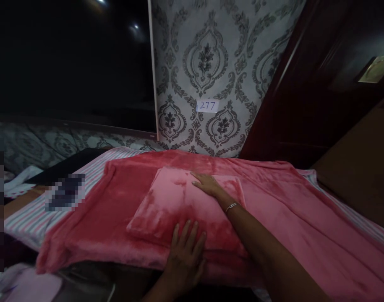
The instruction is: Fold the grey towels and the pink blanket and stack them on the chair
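Note:
A pink pillow (166, 205) in a fleece cover lies on a pink fleece blanket (289, 214) spread over the bed. My left hand (185, 253) lies flat on the pillow's near edge, fingers stretched out. My right hand (207, 184) rests flat on the pillow's top, fingers extended toward the far left; a thin bracelet circles its wrist. Neither hand holds anything.
A striped sheet (31, 218) shows under the blanket at the left. Patterned grey wallpaper with a small label reading 277 (207, 105) stands behind the bed. Dark wooden furniture (320, 96) is at the right, a dark window (69, 58) at the left, and pale pink cloth (31, 287) at the bottom left.

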### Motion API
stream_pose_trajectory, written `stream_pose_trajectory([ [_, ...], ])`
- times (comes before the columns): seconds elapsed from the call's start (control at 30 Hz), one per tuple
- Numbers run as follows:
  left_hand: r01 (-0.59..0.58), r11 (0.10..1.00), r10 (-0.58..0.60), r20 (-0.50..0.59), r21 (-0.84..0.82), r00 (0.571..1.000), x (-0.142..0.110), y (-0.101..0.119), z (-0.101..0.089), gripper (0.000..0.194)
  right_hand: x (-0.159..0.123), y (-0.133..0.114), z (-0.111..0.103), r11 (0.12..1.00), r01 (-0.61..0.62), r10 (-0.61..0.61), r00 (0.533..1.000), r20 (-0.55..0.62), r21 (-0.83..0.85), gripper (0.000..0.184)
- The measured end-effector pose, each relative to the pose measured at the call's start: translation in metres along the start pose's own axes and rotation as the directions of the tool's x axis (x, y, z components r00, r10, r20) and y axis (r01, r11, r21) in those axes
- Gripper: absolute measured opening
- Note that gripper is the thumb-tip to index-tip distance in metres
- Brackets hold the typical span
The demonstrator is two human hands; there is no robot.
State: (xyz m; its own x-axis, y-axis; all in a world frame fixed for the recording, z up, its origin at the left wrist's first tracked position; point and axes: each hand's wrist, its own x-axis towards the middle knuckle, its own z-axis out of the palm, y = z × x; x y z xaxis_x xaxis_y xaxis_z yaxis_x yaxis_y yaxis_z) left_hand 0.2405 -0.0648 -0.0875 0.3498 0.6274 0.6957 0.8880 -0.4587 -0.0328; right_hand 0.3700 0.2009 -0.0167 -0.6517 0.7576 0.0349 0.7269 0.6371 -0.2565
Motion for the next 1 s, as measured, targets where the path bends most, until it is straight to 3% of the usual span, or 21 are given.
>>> stream_pose_trajectory([
  [0.17, -0.001, 1.000, 0.000, 0.067, 0.013, 0.998, 0.010, -0.001, -0.024, 0.064, -0.002, -0.009, -0.015, 0.998, -0.064, 0.064, 0.997, 0.050, -0.015, 0.068],
  [0.27, 0.033, 0.999, -0.033, 0.043, 0.009, 0.999, 0.018, -0.013, -0.044, 0.058, -0.006, -0.032, -0.028, 0.998, -0.049, 0.052, 0.997, 0.054, -0.038, 0.068],
  [0.33, 0.073, 0.997, -0.074, 0.015, 0.037, 0.997, 0.020, -0.026, -0.052, 0.055, -0.012, -0.055, -0.029, 0.995, 0.083, -0.080, 0.996, 0.049, -0.063, 0.064],
  [0.43, 0.131, 0.987, -0.130, -0.010, 0.096, 0.991, 0.011, -0.045, -0.052, 0.055, -0.022, -0.088, -0.016, 0.934, 0.353, -0.345, 0.933, 0.104, -0.062, 0.059],
  [0.53, 0.132, 0.983, -0.132, -0.013, 0.125, 0.991, -0.004, -0.055, -0.042, 0.056, -0.021, -0.100, -0.001, 0.899, 0.434, -0.424, 0.896, 0.133, -0.057, 0.059],
  [0.7, 0.128, 0.986, -0.126, -0.021, 0.109, 0.992, -0.017, -0.055, -0.029, 0.054, 0.016, -0.079, -0.002, 0.969, 0.232, -0.221, 0.967, 0.124, -0.084, 0.063],
  [0.83, 0.154, 0.985, -0.152, -0.034, 0.076, 0.988, -0.018, -0.055, -0.024, 0.055, 0.042, -0.068, -0.006, 0.998, 0.058, -0.055, 0.986, 0.156, -0.013, 0.066],
  [1.0, 0.179, 0.983, -0.177, -0.048, 0.050, 0.983, -0.021, -0.055, -0.018, 0.055, 0.047, -0.065, 0.003, 0.999, 0.032, -0.034, 0.992, 0.119, 0.019, 0.068],
])
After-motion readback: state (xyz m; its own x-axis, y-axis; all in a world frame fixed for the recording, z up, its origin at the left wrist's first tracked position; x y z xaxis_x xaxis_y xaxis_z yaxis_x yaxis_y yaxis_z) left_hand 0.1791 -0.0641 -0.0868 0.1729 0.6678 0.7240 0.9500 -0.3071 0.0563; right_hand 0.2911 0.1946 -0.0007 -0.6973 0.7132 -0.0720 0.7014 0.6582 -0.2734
